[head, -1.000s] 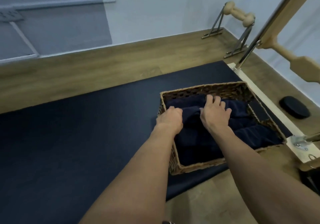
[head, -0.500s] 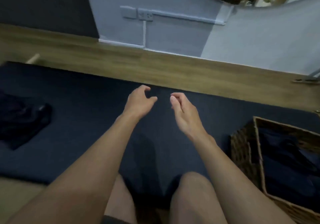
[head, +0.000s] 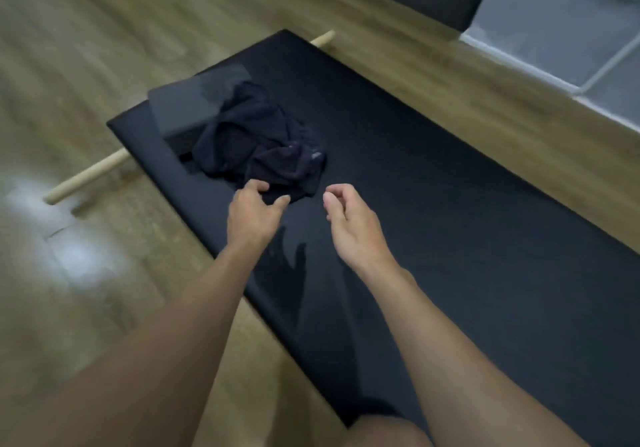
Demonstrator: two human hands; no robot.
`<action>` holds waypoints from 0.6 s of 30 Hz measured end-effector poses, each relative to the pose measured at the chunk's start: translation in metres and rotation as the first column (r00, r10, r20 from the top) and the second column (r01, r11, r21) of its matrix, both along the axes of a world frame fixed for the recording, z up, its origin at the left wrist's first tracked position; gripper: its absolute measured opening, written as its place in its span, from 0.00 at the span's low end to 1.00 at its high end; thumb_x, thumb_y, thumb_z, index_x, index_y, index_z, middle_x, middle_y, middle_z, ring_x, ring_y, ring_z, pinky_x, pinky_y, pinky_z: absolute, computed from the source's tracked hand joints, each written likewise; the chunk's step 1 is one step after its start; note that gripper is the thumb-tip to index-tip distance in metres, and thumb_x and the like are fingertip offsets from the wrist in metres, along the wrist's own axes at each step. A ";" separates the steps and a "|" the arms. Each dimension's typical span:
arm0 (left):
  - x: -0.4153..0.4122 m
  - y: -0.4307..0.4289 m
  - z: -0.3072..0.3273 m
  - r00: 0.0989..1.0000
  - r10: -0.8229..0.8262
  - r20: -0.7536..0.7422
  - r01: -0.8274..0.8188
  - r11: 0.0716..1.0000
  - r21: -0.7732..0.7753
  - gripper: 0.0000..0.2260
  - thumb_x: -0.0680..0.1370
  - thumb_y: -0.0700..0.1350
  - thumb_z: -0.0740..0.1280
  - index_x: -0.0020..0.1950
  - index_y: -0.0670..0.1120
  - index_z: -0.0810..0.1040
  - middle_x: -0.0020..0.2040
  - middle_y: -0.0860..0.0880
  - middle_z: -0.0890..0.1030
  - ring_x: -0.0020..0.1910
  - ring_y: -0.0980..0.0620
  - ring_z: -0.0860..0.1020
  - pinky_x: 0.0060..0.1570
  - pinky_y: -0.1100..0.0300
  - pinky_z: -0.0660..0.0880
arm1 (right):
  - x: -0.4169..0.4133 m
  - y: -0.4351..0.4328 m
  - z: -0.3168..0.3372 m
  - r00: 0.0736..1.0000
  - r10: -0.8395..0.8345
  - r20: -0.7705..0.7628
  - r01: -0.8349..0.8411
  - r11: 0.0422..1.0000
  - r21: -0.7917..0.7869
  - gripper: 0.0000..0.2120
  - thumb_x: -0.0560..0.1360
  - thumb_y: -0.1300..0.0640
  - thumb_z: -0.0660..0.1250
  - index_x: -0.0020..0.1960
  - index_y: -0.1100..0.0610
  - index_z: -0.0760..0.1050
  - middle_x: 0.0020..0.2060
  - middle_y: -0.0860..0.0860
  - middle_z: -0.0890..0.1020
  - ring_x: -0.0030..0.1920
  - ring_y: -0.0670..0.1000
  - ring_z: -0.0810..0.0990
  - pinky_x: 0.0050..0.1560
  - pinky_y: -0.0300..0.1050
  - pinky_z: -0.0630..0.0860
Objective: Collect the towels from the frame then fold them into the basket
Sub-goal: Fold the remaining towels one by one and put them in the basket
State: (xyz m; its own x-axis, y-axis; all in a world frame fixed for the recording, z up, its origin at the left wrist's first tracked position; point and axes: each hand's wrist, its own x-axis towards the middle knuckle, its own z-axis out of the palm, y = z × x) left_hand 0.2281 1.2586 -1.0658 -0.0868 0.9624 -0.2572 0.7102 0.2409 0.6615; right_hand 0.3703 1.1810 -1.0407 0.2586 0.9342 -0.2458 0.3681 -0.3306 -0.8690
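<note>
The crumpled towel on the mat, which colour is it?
Dark navy crumpled cloth towel, plain; head view.

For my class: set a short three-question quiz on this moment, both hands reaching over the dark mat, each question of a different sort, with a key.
1. True or false: the left hand already grips the crumpled dark towel.
2. What does the towel lean against? A) a grey block B) a basket C) a wall
3. Fill in: the right hand holds ____.

Key:
1. False; its fingers are spread at the towel's near edge.
2. A, the grey block on the mat.
3. Nothing.
</note>
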 end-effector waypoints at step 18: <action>-0.013 0.026 -0.145 0.910 0.163 -0.382 0.032 0.889 0.457 0.08 0.82 0.50 0.61 0.53 0.47 0.74 0.50 0.47 0.74 0.46 0.49 0.73 0.39 0.59 0.64 | -0.035 0.129 -0.140 0.898 -0.330 0.291 0.356 0.934 -0.038 0.13 0.80 0.49 0.63 0.62 0.52 0.69 0.44 0.50 0.83 0.44 0.54 0.83 0.43 0.48 0.76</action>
State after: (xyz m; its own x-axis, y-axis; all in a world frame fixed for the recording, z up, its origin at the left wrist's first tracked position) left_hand 0.2151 1.2850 -1.2105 -0.1545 0.9514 0.2662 0.9277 0.0471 0.3703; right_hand 0.3349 1.3097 -1.1806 0.6285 0.7529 -0.1952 0.4380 -0.5500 -0.7110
